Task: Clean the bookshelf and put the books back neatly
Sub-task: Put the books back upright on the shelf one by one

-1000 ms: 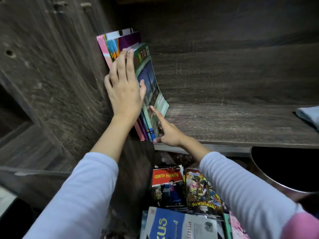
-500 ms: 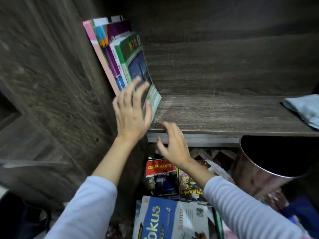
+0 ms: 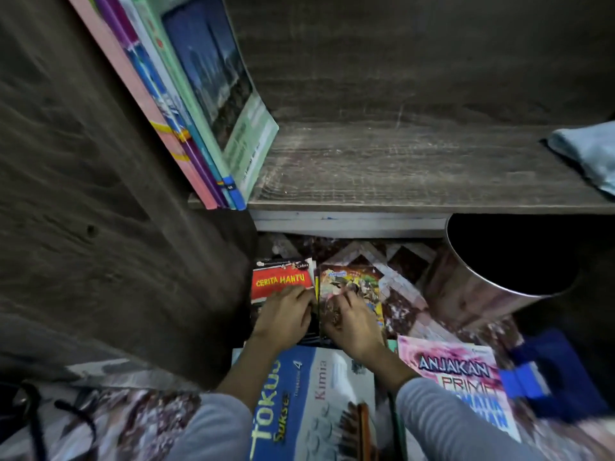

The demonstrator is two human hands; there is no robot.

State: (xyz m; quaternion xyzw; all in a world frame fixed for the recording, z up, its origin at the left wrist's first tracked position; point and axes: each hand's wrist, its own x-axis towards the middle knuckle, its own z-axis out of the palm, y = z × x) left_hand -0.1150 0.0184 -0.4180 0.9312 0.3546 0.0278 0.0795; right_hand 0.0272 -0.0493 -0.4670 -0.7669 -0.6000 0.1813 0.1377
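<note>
Several thin books (image 3: 199, 104) lean against the left wall of the dark wooden shelf (image 3: 399, 168). Below the shelf, on the floor, lie a red "Cerita Hantu" book (image 3: 279, 277) and a colourful comic (image 3: 359, 284) side by side. My left hand (image 3: 286, 314) rests on the red book with its fingers curled at that book's right edge. My right hand (image 3: 352, 321) lies on the comic, fingers curled at its left edge. Nearer me lie a blue and white "Fokus Kimia" book (image 3: 309, 400) and a pink "Anjakan" book (image 3: 456, 371).
A light blue cloth (image 3: 589, 151) lies at the right end of the shelf. A round metal bin (image 3: 472, 287) stands on the patterned floor under the shelf's right part. A blue object (image 3: 552, 377) sits at the right. Black straps (image 3: 36, 414) lie at the lower left.
Both hands left the leaning books on the shelf and dropped to the two small books on the floor. The view tilted down with them.
</note>
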